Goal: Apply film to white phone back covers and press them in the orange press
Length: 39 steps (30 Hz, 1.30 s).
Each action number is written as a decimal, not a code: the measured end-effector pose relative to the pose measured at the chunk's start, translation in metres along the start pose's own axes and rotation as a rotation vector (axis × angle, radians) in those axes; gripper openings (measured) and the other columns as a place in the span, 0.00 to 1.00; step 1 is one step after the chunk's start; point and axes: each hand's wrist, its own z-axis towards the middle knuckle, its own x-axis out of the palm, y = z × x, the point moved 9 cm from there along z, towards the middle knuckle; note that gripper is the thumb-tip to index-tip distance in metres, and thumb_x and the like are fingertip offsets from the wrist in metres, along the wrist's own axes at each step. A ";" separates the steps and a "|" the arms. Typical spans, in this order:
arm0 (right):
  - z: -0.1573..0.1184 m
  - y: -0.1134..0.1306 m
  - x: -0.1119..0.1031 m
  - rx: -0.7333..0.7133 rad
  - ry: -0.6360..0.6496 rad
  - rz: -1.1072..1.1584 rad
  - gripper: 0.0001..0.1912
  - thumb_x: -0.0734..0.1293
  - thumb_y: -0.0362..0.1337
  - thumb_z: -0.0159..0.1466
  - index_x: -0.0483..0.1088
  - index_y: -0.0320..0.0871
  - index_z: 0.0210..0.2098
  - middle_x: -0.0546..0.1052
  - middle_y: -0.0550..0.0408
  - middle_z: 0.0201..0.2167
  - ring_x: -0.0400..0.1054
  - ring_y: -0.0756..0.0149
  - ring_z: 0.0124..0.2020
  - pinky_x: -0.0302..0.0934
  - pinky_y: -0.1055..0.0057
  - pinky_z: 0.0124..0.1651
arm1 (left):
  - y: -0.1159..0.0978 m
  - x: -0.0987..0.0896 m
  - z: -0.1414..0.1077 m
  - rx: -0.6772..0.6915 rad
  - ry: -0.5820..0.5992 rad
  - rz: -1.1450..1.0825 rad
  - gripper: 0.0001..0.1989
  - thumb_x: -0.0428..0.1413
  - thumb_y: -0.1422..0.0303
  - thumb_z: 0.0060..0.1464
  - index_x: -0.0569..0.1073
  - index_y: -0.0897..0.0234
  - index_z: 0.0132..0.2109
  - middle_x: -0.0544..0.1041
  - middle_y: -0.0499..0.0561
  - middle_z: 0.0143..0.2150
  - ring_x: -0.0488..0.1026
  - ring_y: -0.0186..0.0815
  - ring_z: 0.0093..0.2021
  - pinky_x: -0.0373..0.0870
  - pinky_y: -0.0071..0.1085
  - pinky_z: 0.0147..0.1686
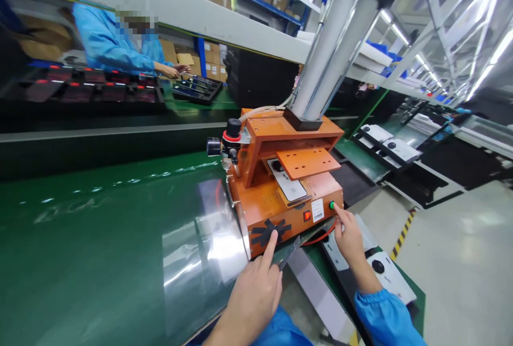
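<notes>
An orange press (260,185) stands on the green bench, with a white phone-shaped panel (292,188) lying under its raised plate (308,163). My left hand (256,287) points its index finger at the black tape patch (271,232) on the press front. From its curled fingers sticks a thin, pointed grey tool (290,252), its grip partly hidden. At the green button (332,205), my right hand (349,233) touches with its index fingertip and holds nothing. A red switch (306,216) glows between the two hands.
White panels (395,276) lie in a black tray at lower right. A pressure regulator (231,143) sticks out from the press's left side. Behind the bench, a person in blue (108,36) handles something above a black tray (198,89). More white panels (401,149) lie at right.
</notes>
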 end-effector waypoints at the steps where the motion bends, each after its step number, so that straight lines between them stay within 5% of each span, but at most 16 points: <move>1: -0.004 0.000 0.003 -0.016 0.007 -0.005 0.26 0.57 0.32 0.71 0.64 0.46 0.67 0.74 0.45 0.50 0.71 0.55 0.50 0.71 0.53 0.54 | 0.001 0.001 -0.001 -0.011 -0.003 -0.010 0.11 0.49 0.75 0.61 0.68 0.63 0.30 0.58 0.66 0.74 0.75 0.35 0.28 0.74 0.38 0.29; 21: -0.004 0.002 0.004 -0.092 -0.056 -0.109 0.27 0.57 0.31 0.71 0.64 0.50 0.68 0.73 0.47 0.45 0.70 0.55 0.46 0.70 0.57 0.51 | -0.001 0.006 0.000 -0.043 0.050 0.117 0.08 0.52 0.76 0.57 0.67 0.62 0.30 0.60 0.66 0.73 0.73 0.35 0.24 0.74 0.38 0.25; 30: 0.004 -0.007 0.008 -0.084 -0.038 -0.123 0.23 0.56 0.32 0.71 0.72 0.48 0.60 0.73 0.48 0.45 0.70 0.56 0.45 0.69 0.59 0.48 | 0.004 -0.003 0.006 -0.107 0.053 0.052 0.10 0.50 0.75 0.60 0.69 0.62 0.30 0.64 0.62 0.72 0.74 0.34 0.22 0.75 0.37 0.23; 33: 0.004 0.016 -0.013 -0.047 -0.129 0.006 0.18 0.61 0.36 0.71 0.72 0.46 0.58 0.72 0.46 0.46 0.70 0.55 0.44 0.69 0.58 0.47 | 0.005 -0.027 -0.001 -0.103 -0.097 -0.214 0.10 0.50 0.73 0.62 0.71 0.62 0.32 0.73 0.62 0.65 0.80 0.37 0.31 0.79 0.35 0.33; 36: -0.026 0.070 -0.035 -0.036 -0.147 0.327 0.14 0.64 0.40 0.72 0.70 0.46 0.55 0.73 0.48 0.43 0.69 0.60 0.36 0.68 0.63 0.40 | 0.003 -0.048 -0.016 -0.077 -0.221 -0.541 0.08 0.51 0.73 0.63 0.75 0.62 0.38 0.80 0.59 0.49 0.80 0.38 0.39 0.78 0.31 0.39; 39: -0.079 0.160 -0.009 -0.101 0.305 0.814 0.27 0.58 0.57 0.72 0.68 0.43 0.56 0.75 0.45 0.43 0.71 0.56 0.39 0.70 0.62 0.41 | 0.004 -0.049 -0.034 -0.118 -0.230 -0.714 0.09 0.52 0.73 0.63 0.78 0.61 0.44 0.78 0.56 0.42 0.79 0.38 0.39 0.77 0.30 0.40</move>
